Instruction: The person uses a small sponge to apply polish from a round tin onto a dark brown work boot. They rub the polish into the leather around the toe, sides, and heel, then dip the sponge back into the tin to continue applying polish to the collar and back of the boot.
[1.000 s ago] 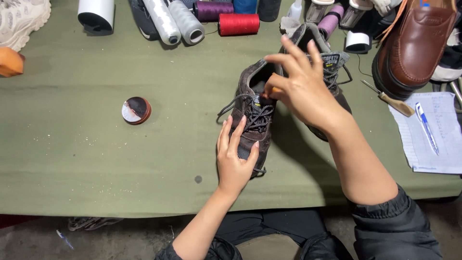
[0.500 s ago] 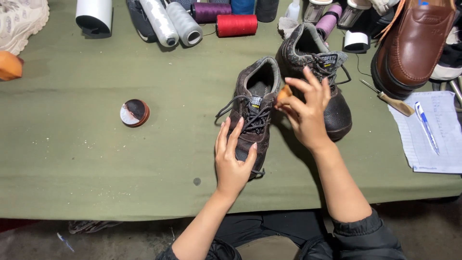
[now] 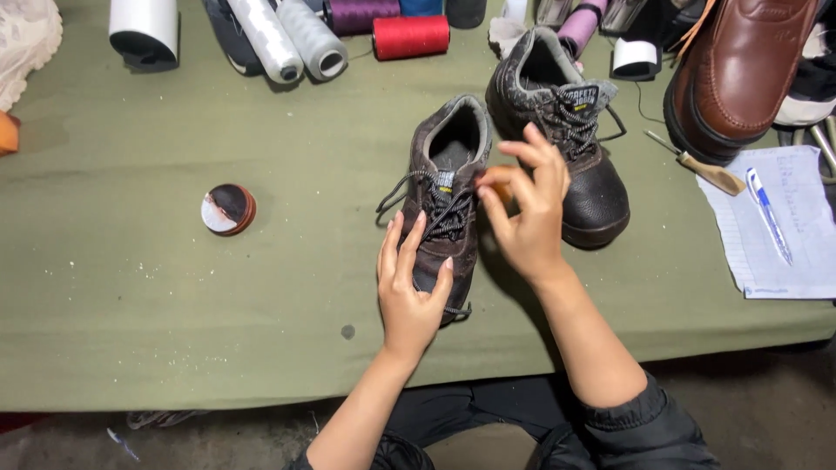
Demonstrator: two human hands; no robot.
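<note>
Across the whole view, green table cover (image 3: 131, 287), its near edge in sight, far edge cut off. Brown leather shoe (image 3: 740, 70), top right, heel out of frame. Black lace-up boot (image 3: 579, 165), upright, toe toward the viewer, just right of the worn brown boot (image 3: 448, 165), which lies centre table with toe toward the viewer and laces loose. Left hand (image 3: 409, 292): flat and unclenched, fingers spread over the brown boot's toe, pressing it down, gripping nothing. Right hand (image 3: 527, 218): between the two boots, thumb and fingertips pinched on a small orange-brown object (image 3: 501, 191), mostly hidden, kind not discernible. Lined paper sheet (image 3: 775, 235) with blue pen (image 3: 768, 216), right edge, partly cropped. Thread cones and spools, white (image 3: 296, 39), purple, red (image 3: 411, 36), along the far edge, tops cut off. Wooden-handled awl (image 3: 701, 167) beside the paper. Round polish tin (image 3: 228, 209), left, well apart from the hands.
</note>
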